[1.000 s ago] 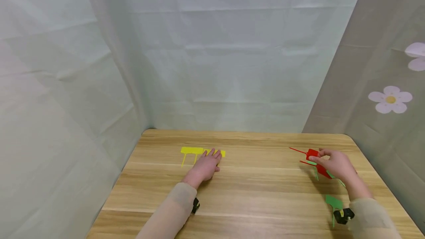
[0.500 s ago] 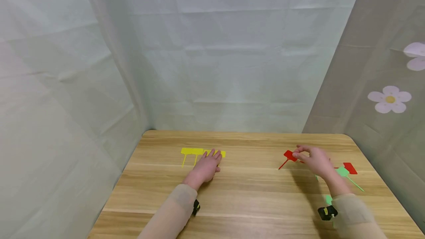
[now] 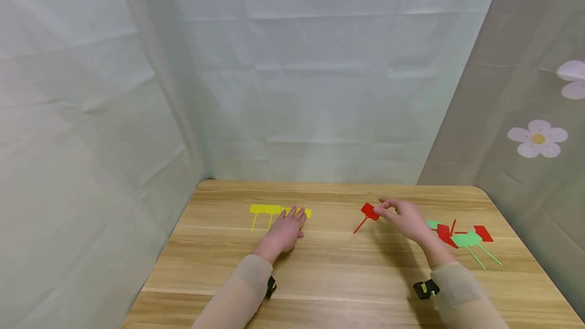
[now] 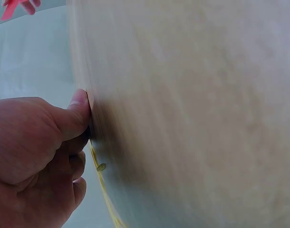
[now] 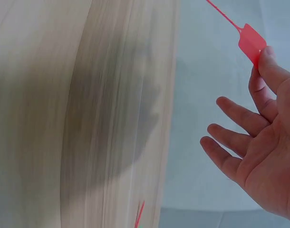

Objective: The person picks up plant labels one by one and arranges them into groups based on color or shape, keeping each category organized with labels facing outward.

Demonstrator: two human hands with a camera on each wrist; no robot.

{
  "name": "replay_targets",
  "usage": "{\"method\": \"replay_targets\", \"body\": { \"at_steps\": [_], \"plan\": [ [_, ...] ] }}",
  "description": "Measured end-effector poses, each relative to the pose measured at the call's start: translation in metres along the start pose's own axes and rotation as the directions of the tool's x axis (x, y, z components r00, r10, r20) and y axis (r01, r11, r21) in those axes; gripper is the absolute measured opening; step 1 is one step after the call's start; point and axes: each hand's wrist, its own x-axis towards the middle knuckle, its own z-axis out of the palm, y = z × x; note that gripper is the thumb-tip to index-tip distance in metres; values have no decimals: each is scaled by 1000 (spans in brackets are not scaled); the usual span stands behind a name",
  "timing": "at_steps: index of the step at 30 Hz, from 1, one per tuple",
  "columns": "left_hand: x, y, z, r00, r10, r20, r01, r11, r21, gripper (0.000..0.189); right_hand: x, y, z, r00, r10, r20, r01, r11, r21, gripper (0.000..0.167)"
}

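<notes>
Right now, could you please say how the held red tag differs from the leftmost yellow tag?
The red tag is held up by the right hand; the leftmost yellow tag lies on the table. The red tag touches no other tag; the yellow tag adjoins another. Both have thin stems.

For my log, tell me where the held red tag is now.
In the head view, the red tag is right of centre, pinched by the right hand, between the yellow tags and the green tags.
</notes>
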Motion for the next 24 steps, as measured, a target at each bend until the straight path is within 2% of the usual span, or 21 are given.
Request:
{"method": "replay_targets", "body": {
  "at_steps": [3,10,20,24],
  "plan": [
    [0,1,0,1000,-2,0,2,1000,-2,60,7,-4,9,1000,-11,1,11,1000,11,33],
    [2,1,3,1000,-3,-2,3,1000,11,60,23,-13,28,999,-4,40,1,996,89,21],
    [3,1,1,1000,0,-6,1,1000,26,60,45,-28,50,995,19,96,-39,977,208,28],
    [3,2,0,1000,0,-5,0,1000,31,60,54,-30,60,994,36,104,-61,968,245,26]
  ]
}}
